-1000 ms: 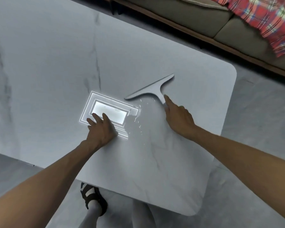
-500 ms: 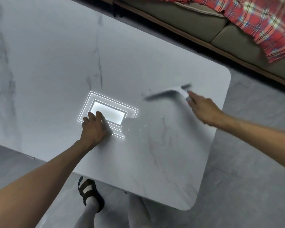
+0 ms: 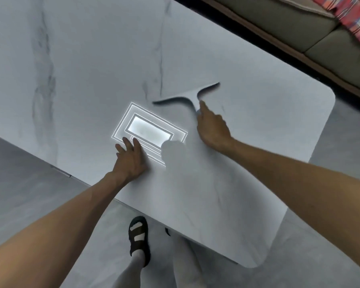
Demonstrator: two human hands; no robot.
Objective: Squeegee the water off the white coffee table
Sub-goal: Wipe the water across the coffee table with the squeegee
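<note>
My left hand (image 3: 131, 161) lies flat, fingers straight, holding nothing, on the white coffee table (image 3: 87, 59); my right hand (image 3: 213, 127) is curled round the handle of the squeegee (image 3: 188, 96) — blade on the tabletop, toward its right end.

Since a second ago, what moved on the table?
The right hand swept the squeegee out to the right, then brought it back beside the bright reflection. The water drops seen there a second ago no longer show. The left hand stayed flat on the table; the right hand kept its grip.
</note>
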